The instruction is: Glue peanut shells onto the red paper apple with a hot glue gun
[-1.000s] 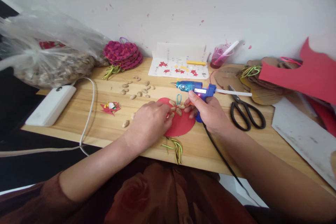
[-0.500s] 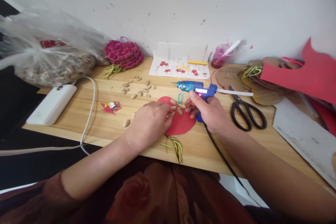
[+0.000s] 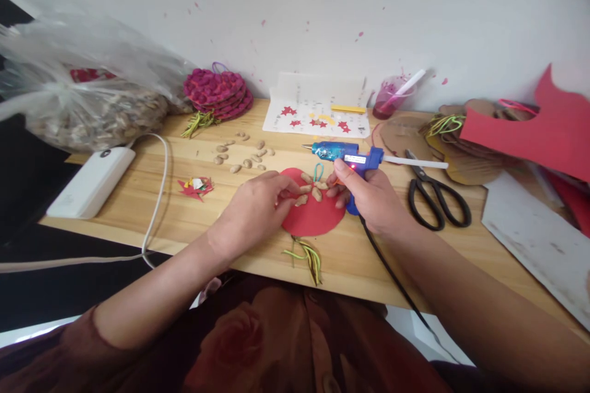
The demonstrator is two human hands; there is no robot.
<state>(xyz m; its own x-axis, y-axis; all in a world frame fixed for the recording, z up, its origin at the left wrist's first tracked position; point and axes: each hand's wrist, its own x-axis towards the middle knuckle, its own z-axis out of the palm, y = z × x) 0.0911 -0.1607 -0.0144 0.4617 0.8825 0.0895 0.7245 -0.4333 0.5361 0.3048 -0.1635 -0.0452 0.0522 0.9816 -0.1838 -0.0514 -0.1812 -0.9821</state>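
Observation:
A red paper disc (image 3: 316, 215) lies on the wooden table (image 3: 193, 221) in front of me, with a few peanut shells (image 3: 310, 189) and a teal loop stuck near its top. My left hand (image 3: 253, 209) rests at the disc's left edge, fingers curled, its fingertips touching a shell there. My right hand (image 3: 369, 193) grips a blue hot glue gun (image 3: 343, 153) just above the disc's right side, nozzle pointing left, red light on, a glue stick poking out behind.
Loose peanut shells (image 3: 242, 156) lie left of the disc. A plastic bag of shells (image 3: 87, 104), a white power bank (image 3: 90, 181) with cable, pink woven discs (image 3: 216, 92), a paper with red stars (image 3: 318, 116), black scissors (image 3: 436, 196), cardboard and red paper (image 3: 530, 129) surround it.
My left hand has slid a little left and back off the disc, uncovering more of the red paper. The right hand and glue gun have barely moved.

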